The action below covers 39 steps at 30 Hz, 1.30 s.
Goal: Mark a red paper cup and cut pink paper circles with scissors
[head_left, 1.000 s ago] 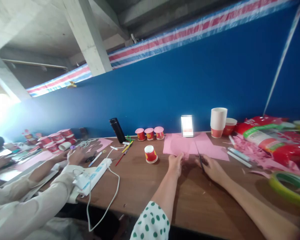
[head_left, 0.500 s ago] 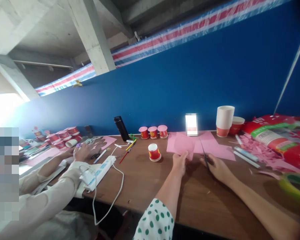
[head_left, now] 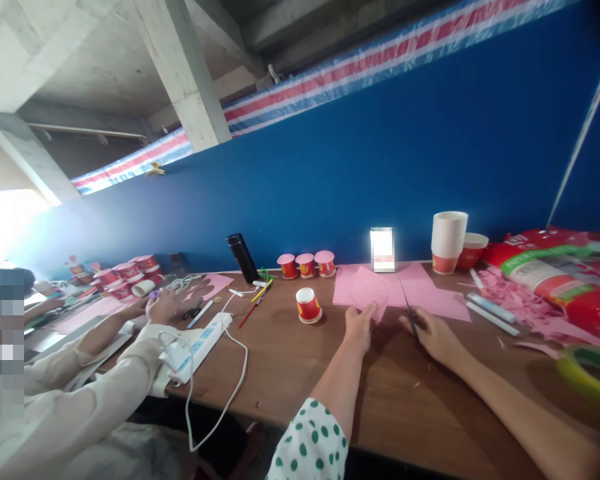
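Between the thumb and fingers of my left hand (head_left: 359,328) is a piece of pink paper (head_left: 369,291), raised a little, with a round outline showing on it. My right hand (head_left: 433,333) grips dark scissors (head_left: 411,319), their thin blades pointing away from me just right of that piece; how far they are spread is hard to see. Behind both hands, larger pink sheets (head_left: 423,283) lie flat on the table. A red and white paper cup (head_left: 309,306) stands left of my left hand.
Three red cups with pink discs (head_left: 305,265) line the wall beside a black bottle (head_left: 242,258). To the right are stacked paper cups (head_left: 449,243), pink scraps (head_left: 517,300), a red bag (head_left: 560,273) and tape (head_left: 593,373). A co-worker's hands and a power strip (head_left: 203,347) occupy the left.
The pink piece in my left hand has tilted slightly, and its round outline shows more clearly. Both my hands stay almost where they were. At the left, the co-worker has shifted a little.
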Each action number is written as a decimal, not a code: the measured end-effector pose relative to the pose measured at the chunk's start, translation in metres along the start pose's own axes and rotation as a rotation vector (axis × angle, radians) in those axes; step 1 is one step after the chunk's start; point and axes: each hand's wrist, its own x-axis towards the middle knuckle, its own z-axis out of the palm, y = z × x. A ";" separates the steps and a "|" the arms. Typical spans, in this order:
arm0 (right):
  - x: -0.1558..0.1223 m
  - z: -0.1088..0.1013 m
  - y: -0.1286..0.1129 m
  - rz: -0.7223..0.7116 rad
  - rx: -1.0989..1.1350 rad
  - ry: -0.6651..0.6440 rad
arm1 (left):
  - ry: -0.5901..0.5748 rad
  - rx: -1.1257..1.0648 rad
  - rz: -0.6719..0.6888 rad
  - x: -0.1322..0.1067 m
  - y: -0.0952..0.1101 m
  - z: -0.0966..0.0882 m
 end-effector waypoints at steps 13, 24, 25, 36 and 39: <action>-0.003 -0.001 -0.006 -0.072 0.039 0.069 | 0.010 -0.032 0.018 -0.002 0.002 0.002; -0.005 0.002 -0.005 -0.068 0.037 0.067 | 0.012 -0.079 0.010 0.003 0.000 -0.001; -0.005 0.002 -0.005 -0.063 0.045 0.062 | 0.016 -0.085 0.009 0.003 0.000 -0.001; -0.007 0.008 -0.010 -0.067 0.151 0.019 | -0.015 -0.148 -0.004 -0.005 -0.001 0.005; -0.008 0.014 -0.010 -0.055 0.197 0.000 | -0.014 -0.147 -0.012 -0.007 -0.001 0.006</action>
